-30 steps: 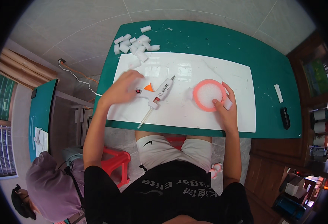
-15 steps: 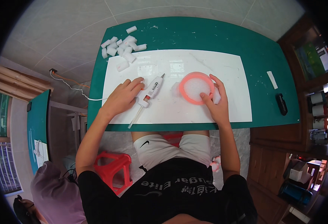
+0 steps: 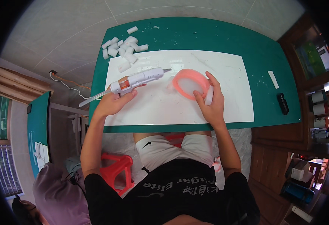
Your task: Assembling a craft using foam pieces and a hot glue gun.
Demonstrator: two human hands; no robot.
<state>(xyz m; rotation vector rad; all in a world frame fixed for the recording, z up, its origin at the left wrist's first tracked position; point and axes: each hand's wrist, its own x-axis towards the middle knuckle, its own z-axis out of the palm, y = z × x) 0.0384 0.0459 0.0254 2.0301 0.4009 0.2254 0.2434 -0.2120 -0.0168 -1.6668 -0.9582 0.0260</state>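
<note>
My left hand (image 3: 116,102) is wrapped round the handle of a white glue gun (image 3: 144,77), holding it above the white board. The gun's metal nozzle points right toward a pink foam ring (image 3: 196,77), and a clear glue stick (image 3: 94,98) sticks out of its rear. On the right, my right hand (image 3: 211,103) grips the ring by its right side, thumb inside and fingers outside. A white foam piece (image 3: 209,96) shows at the ring's right side, between thumb and fingers. The ring is tilted, and its middle looks pale and translucent.
Several white foam pieces (image 3: 122,48) lie piled at the table's far left corner. The white board (image 3: 232,108) covers much of the green table (image 3: 262,48). At right lie a white strip (image 3: 273,79) and a black object (image 3: 282,104). A red stool (image 3: 117,167) stands below left, beside another person (image 3: 59,191).
My left hand has picked the glue gun up off the board and swung its nozzle to the right. My right hand has tilted the pink ring and shifted it slightly left.
</note>
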